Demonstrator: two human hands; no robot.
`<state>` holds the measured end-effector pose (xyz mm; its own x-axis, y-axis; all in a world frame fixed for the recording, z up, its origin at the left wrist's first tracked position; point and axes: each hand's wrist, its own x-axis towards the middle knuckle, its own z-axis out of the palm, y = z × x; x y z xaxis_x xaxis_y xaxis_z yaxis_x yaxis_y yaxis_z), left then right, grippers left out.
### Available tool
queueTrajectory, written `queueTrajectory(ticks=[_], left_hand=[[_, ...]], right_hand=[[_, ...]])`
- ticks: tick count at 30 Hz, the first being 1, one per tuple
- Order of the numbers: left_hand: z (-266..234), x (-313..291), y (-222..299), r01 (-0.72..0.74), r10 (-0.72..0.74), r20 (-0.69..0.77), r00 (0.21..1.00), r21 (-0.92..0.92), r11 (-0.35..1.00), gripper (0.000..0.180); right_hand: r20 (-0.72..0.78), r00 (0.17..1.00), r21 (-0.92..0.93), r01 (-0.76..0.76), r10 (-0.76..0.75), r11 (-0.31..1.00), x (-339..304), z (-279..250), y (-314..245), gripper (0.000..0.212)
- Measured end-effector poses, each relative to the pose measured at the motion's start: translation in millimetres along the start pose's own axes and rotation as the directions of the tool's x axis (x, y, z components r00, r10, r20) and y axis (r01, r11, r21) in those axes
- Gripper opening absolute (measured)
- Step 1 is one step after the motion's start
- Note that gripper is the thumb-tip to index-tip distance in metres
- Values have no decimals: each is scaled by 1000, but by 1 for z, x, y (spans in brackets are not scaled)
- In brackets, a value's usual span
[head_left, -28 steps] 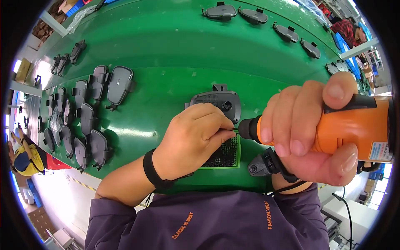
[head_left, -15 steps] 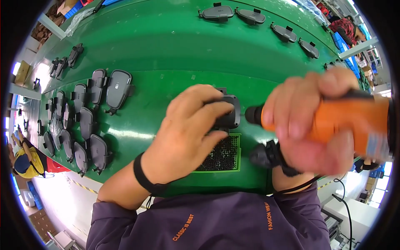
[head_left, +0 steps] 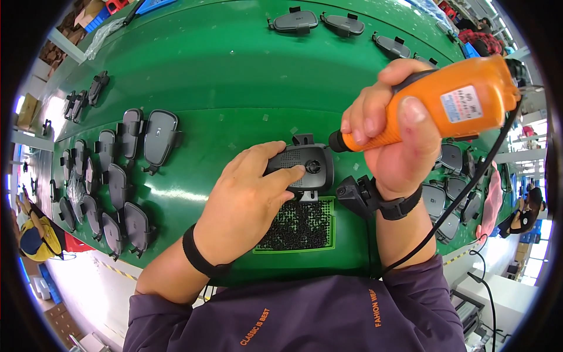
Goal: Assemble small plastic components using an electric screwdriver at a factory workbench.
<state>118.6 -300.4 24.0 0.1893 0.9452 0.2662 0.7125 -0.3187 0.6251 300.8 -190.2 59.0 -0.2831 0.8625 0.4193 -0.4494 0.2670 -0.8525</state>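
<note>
My left hand (head_left: 243,188) grips a dark grey phone holder (head_left: 293,157) against the green table, its fingers over the near-left part. The holder lies back side up, showing a speckled patch, a round black socket (head_left: 314,166) and side clamps. My right hand (head_left: 396,126) is wrapped round an orange electric screwdriver (head_left: 463,97), thumb along its side. The black nose (head_left: 338,141) of the screwdriver points left, just beyond the holder's right end; whether it touches cannot be told. Close below the holder sits a green-rimmed tray (head_left: 334,226) of small black screws.
Several phone holders (head_left: 138,226) stand in a group at the left, others (head_left: 293,21) in a row at the far side, more (head_left: 448,155) at the right. A black cable (head_left: 463,196) runs from the screwdriver past my right forearm. Co-workers (head_left: 41,232) are at the left and right.
My right hand has raised the screwdriver's rear end and tilted it upward. My left fingers have shifted, and more of the holder's back, with its round socket, shows.
</note>
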Motion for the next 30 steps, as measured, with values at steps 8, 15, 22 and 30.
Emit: queueTrajectory(ticks=[8, 15, 22, 30], left_hand=[[1, -2, -1, -18, 19, 6, 1000, -39, 999, 39], [3, -2, -2, -20, 20, 0, 1000, -15, 1000, 37], [2, 0, -5, -15, 15, -11, 1000, -42, 999, 37], [3, -5, 0, -23, 23, 12, 1000, -33, 999, 36]], right_hand=[[34, 999, 90, -22, 19, 996, 0, -1, 6, 25], [67, 997, -81, -28, 34, 996, 1, 1, 2, 31], [106, 994, -52, 34, -28, 998, 7, -2, 7, 32], [107, 993, -19, 46, -44, 999, -8, -10, 13, 32]])
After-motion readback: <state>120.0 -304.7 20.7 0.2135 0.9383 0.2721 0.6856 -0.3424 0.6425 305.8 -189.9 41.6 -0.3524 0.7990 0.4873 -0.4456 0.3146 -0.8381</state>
